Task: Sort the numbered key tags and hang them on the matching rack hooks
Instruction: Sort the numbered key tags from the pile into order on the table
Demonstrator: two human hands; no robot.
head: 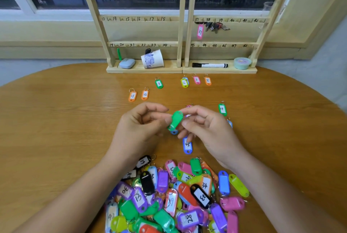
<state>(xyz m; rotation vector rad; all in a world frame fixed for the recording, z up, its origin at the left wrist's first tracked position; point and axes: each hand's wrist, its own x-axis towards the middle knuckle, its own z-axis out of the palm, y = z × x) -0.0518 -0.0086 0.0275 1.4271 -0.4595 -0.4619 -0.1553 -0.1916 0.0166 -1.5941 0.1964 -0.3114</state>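
I see a green key tag [176,120] pinched between my left hand [139,125] and right hand [204,125], fingers curled closed around it above the table [56,129], its blank back toward me so the number is hidden. A blue tag [173,131] peeks from just beneath it, mostly covered. The mixed pile of tags [174,195] lies nearest me, cut off at the bottom edge. The wooden rack [181,26] stands at the far side.
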